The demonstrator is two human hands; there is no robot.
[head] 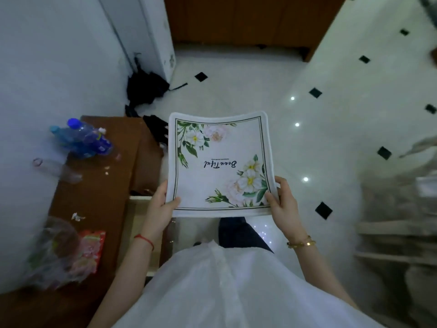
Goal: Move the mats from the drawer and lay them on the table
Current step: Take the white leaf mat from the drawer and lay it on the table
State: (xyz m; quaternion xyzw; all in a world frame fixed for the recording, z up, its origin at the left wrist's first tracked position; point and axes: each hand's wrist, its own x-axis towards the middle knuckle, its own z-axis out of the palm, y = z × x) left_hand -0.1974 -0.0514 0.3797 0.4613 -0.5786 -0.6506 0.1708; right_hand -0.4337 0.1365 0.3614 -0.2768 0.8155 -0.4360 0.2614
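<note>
Mat [220, 162] gripped by both hands' fingers [173, 201] above white tiled floor [331, 129], beside brown cabinet [94, 197].

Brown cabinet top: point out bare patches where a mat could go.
The brown cabinet top is bare only mid-strip, between the plastic bottles at the far end and the crumpled bags nearer. Scraps litter it. Both ends are crowded.

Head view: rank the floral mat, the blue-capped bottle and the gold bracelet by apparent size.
1. floral mat, largest, though held near the camera.
2. blue-capped bottle.
3. gold bracelet, smallest.
</note>
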